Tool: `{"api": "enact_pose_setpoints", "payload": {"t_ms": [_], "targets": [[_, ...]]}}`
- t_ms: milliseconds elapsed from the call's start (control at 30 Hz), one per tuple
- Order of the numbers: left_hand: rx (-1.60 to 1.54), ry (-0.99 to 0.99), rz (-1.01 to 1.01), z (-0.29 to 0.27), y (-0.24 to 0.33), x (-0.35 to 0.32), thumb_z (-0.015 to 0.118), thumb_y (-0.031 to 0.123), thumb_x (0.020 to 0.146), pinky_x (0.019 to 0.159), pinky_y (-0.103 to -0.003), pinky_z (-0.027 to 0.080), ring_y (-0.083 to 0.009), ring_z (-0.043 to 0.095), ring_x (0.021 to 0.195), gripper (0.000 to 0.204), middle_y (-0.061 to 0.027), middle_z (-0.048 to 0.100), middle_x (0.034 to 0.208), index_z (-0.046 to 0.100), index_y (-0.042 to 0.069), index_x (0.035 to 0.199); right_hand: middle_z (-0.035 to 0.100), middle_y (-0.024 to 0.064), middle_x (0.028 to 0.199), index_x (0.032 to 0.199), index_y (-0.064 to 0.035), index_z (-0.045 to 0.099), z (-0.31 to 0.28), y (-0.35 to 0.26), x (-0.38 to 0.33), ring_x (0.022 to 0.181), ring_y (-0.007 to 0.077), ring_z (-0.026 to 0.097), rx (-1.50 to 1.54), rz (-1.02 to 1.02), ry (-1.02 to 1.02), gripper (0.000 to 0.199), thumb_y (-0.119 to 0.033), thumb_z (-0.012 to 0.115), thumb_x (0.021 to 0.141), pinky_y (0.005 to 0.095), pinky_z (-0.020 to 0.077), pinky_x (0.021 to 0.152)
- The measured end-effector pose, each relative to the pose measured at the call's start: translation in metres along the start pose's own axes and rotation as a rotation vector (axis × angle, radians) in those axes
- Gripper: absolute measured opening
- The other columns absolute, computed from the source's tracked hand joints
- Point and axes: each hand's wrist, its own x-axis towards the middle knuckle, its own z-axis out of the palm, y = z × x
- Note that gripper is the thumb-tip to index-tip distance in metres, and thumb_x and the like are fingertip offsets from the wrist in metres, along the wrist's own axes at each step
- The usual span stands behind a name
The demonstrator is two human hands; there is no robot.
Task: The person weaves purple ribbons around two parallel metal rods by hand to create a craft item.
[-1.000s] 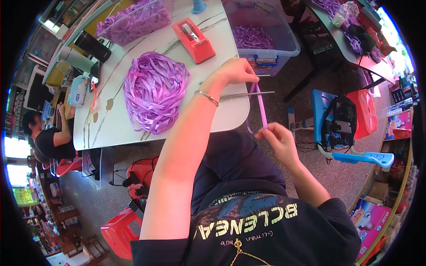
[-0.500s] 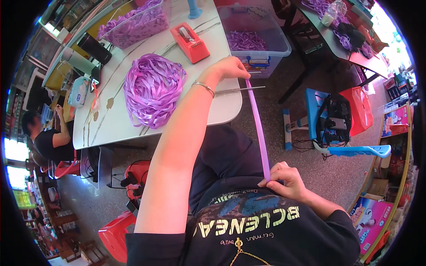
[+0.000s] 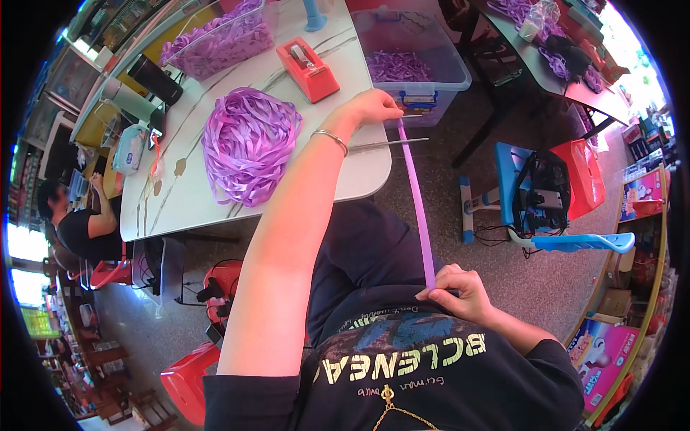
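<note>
A purple ribbon runs taut between my hands, past the table's right edge. My left hand pinches at its far end, fingers pressed together, beside two thin metal rods that stick out from the table edge. The ribbon passes by these rods; whether it loops round them I cannot make out. Close to my body, my right hand grips the near end between thumb and curled fingers. Left of my left forearm, a big loose heap of purple ribbon lies on the white marbled table.
A red tape dispenser stands beyond the heap, near a clear bin of ribbon. Another plastic bin sits past the table. To the right is a blue folding stand; a red stool is lower left. Another person sits far left.
My left hand has shifted very slightly at the ribbon's far end, by the rods. The ribbon stays stretched, and my right hand has hardly moved.
</note>
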Motion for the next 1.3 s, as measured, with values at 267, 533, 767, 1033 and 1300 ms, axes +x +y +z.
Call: {"api": "enact_pose_setpoints", "payload": {"t_ms": [267,533,767,1033,1300], "targets": [[0.020,0.025,-0.034,-0.001,0.003,-0.003,0.062,0.025,0.079,0.068,-0.026,0.042,-0.0091,0.052,0.073,0.024,-0.0029,0.062,0.076,0.067,0.002,0.084,0.063,0.0024,0.071,0.081,-0.0085,0.069,0.005,0.008,-0.002,0.067,0.0144,0.056,0.053,0.044,0.002,0.008,-0.012,0.063,0.076,0.0273,0.0414,0.069],[0.001,0.045,-0.036,0.000,0.000,0.000,0.064,0.024,0.077,0.068,-0.027,0.042,-0.0099,0.053,0.072,0.024,-0.0040,0.062,0.075,0.067,0.001,0.083,0.064,0.0020,0.073,0.086,-0.0066,0.068,-0.021,-0.027,0.016,0.064,0.0134,0.055,0.017,-0.219,-0.044,0.016,-0.016,0.066,0.073,0.0270,0.0394,0.065],[0.018,0.096,-0.041,0.004,-0.001,-0.004,0.064,0.021,0.076,0.063,-0.026,0.042,-0.0095,0.053,0.067,0.022,-0.0048,0.062,0.072,0.067,0.001,0.083,0.061,0.0033,0.062,0.087,0.0020,0.066,-0.088,-0.083,0.116,0.047,0.0128,0.049,-0.419,-0.815,0.098,0.043,-0.039,0.056,0.080,0.0284,0.0336,0.052],[0.005,0.227,0.127,0.011,-0.008,-0.010,0.061,0.025,0.072,0.059,-0.036,0.045,-0.0254,0.059,0.060,0.020,-0.0108,0.061,0.063,0.067,0.006,0.069,0.050,-0.0042,0.067,0.103,-0.0007,0.062,-0.140,-0.062,0.303,0.057,0.0018,0.038,-0.001,-0.422,0.268,0.024,-0.014,0.047,0.090,0.0166,0.0307,0.050],[-0.011,0.414,0.231,0.014,-0.007,-0.014,0.050,0.012,0.078,0.066,-0.034,0.040,-0.0273,0.051,0.072,0.017,-0.0141,0.051,0.073,0.056,-0.003,0.074,0.050,-0.0049,0.066,0.096,-0.0098,0.065,-0.126,0.096,0.392,0.053,0.0046,0.038,0.216,0.000,0.200,0.028,-0.032,0.052,0.087,0.0188,0.0297,0.047]]}}
